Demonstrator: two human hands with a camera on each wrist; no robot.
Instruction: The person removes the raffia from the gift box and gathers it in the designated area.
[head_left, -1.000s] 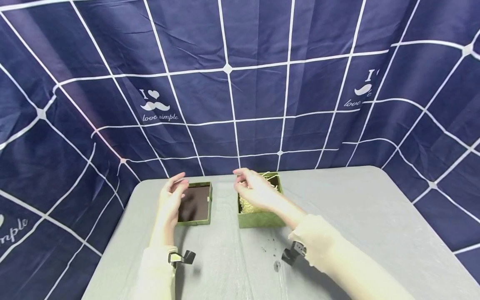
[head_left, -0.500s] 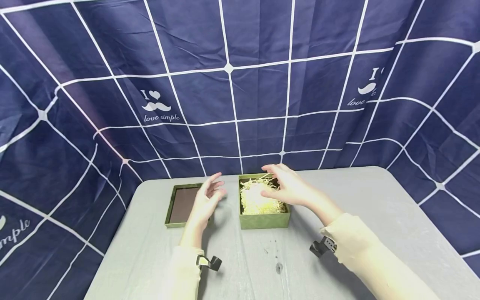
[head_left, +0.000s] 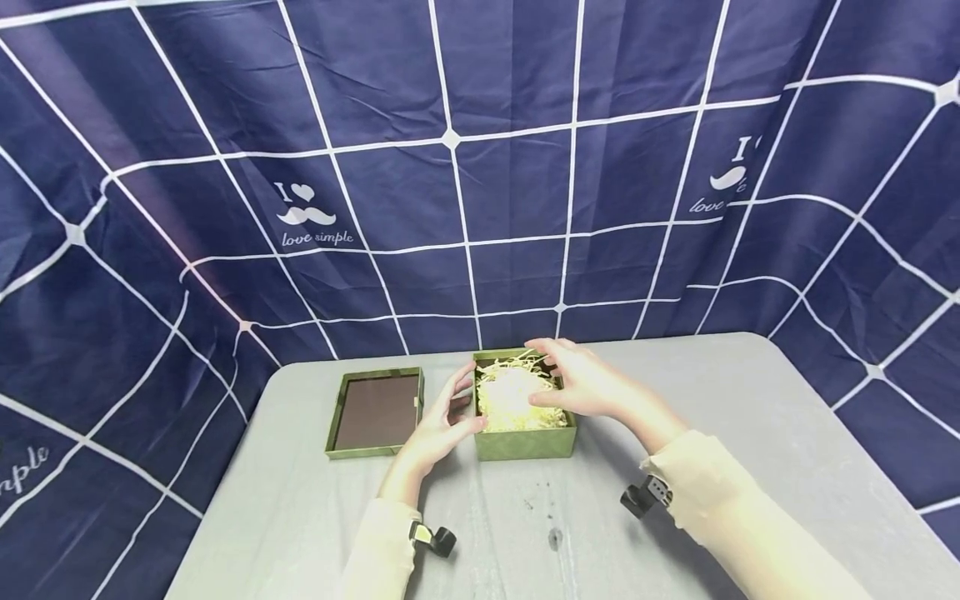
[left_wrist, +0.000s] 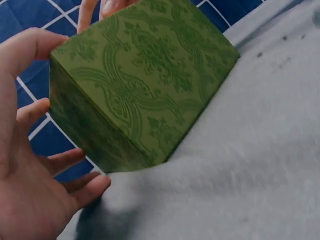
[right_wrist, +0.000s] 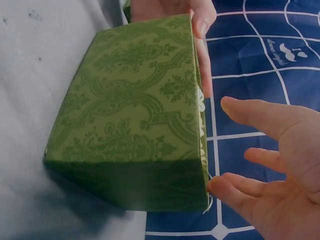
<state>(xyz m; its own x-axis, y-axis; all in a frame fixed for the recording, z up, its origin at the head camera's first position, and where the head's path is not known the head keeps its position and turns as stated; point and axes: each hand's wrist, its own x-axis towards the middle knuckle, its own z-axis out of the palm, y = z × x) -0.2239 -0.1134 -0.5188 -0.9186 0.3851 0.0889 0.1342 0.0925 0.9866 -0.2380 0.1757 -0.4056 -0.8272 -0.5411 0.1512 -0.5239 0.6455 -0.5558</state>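
Observation:
A green box (head_left: 527, 447) with an embossed pattern stands on the table, filled with pale yellow shredded paper (head_left: 513, 400). My left hand (head_left: 441, 432) is at its left side, fingers spread along the wall; in the left wrist view the thumb touches the box's (left_wrist: 145, 75) upper edge. Over the right side of the box hovers my right hand (head_left: 585, 385), its fingers loosely bent and holding nothing. From the right wrist view, that hand (right_wrist: 285, 165) is beside the opening, a fingertip close to the rim; whether it touches I cannot tell.
Left of the box lies a shallow green tray-like lid (head_left: 363, 452) with a brown inside, face up. The grey table (head_left: 675, 400) has small dark marks near its middle. Behind and at both sides hangs a dark blue curtain (head_left: 517, 200) with white lines.
My left hand has moved right, from over the lid to the box's left side. My right hand has shifted right from the box's left part to its right side, uncovering the shredded paper.

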